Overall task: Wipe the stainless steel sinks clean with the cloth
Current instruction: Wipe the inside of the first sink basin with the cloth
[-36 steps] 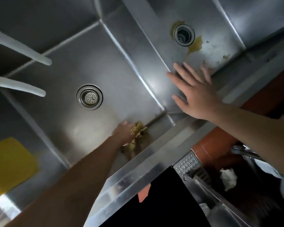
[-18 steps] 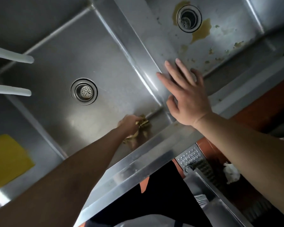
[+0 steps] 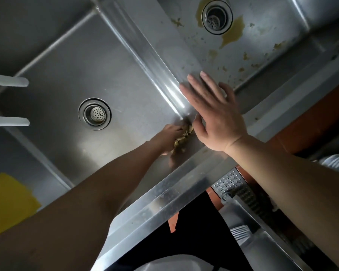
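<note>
Left hand (image 3: pixel 169 136) clutches a crumpled, yellow-stained cloth (image 3: pixel 182 138) in the sink (image 3: pixel 67 75) corner; right hand (image 3: pixel 215 116) spread flat.

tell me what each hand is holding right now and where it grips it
The left hand clutches a bunched yellowish cloth in the sink corner; the exact grip point is hidden. The right hand holds nothing, fingers spread open.

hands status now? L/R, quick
Left hand: closed on the cloth, pressed into the sink corner.
Right hand: open, empty, fingers spread flat over the divider.
</note>
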